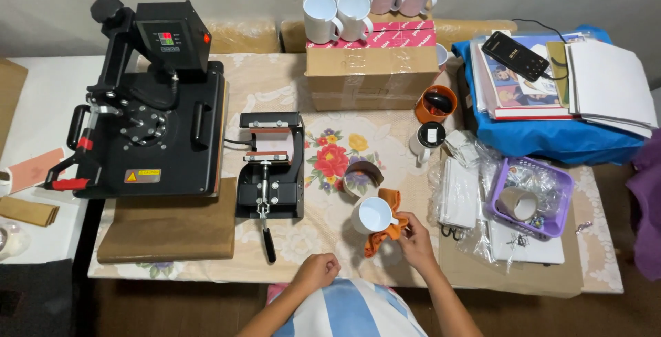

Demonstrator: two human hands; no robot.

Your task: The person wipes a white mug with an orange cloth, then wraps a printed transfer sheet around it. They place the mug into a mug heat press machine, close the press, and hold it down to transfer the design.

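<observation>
**Both hands low at the near edge**

The left hand is curled into a loose fist, knuckles up, forearm angling in from below. The right hand reaches further forward, fingers bent and pinching, its forearm rising from lower right.

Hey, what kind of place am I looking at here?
Probably a small home workshop for printing custom mugs. A black flat heat press and a mug press sit on the table, blank white mugs are stacked on a cardboard box, and the right hand holds a white mug.
</observation>
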